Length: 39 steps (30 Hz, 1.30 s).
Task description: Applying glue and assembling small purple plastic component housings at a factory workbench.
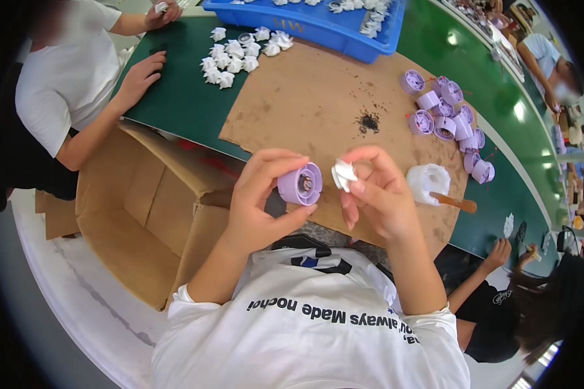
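Observation:
My left hand (pixel 266 198) grips a round purple plastic housing (pixel 300 184) between thumb and fingers, its open side turned to the right. Inside it sits a dark, coppery part, too small to make out. Facing it, a short gap away, is a small white finned plastic piece (pixel 344 175), pinched in my right hand (pixel 379 191). Both hands are raised over the near edge of the brown cardboard sheet (pixel 305 110). Just right of my right hand stands a tub of white paste (pixel 428 181) with a wooden stick (pixel 454 202) lying across its rim.
Several purple housings (pixel 444 107) with red wires lie at the right. White finned pieces (pixel 230 57) are heaped at the far left, beside a blue tray (pixel 311 29). Black crumbs (pixel 368 122) dot the cardboard. An open carton (pixel 149 207) stands left. Co-workers sit on both sides.

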Available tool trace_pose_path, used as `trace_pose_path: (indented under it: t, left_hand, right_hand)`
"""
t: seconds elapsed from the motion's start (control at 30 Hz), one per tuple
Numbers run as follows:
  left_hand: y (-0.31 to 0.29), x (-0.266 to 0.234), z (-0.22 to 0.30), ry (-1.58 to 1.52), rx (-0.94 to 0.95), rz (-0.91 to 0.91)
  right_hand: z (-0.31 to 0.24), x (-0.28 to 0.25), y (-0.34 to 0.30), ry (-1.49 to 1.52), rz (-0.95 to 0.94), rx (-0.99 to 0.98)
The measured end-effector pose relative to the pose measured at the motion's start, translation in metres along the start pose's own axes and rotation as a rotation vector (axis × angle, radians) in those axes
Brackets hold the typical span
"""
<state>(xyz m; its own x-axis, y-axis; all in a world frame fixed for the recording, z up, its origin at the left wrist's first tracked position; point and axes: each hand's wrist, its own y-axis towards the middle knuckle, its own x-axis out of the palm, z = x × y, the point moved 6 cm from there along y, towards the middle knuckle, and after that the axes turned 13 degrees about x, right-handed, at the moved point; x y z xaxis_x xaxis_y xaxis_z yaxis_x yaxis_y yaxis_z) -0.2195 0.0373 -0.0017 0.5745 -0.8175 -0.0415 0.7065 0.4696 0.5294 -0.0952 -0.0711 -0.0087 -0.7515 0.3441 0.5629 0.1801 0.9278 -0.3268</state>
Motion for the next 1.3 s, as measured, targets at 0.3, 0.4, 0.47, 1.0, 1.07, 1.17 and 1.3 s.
trace_pose_path:
  t: [0.3,0.4,0.47,1.0,1.07,1.17,1.3]
  left_hand:
    - [0.014,0.042,0.017,0.24,0.138,-0.181]
    - [0.016,0.05,0.019,0.289,0.164,-0.2]
    - [0.016,0.054,0.019,0.302,0.174,-0.207]
    - [0.013,0.067,0.014,0.265,0.125,-0.287]
    - [0.012,0.065,0.014,0.261,0.112,-0.301]
    - [0.009,0.066,0.011,0.227,0.072,-0.331]
    - [0.012,0.067,0.012,0.163,0.049,-0.342]
  right_hand:
    - [0.027,-0.02,-0.03,0.304,-0.049,0.002]
    - [0.029,-0.025,-0.033,0.234,0.054,-0.037]
    - [0.026,-0.031,-0.039,0.055,0.221,-0.096]
    - [0.003,-0.015,-0.072,-0.95,0.634,-0.433]
    - [0.005,-0.016,-0.071,-0.949,0.635,-0.461]
    - [0.007,-0.009,-0.071,-1.033,0.614,-0.541]
    - [-0.004,-0.007,-0.078,-1.019,0.635,-0.552]
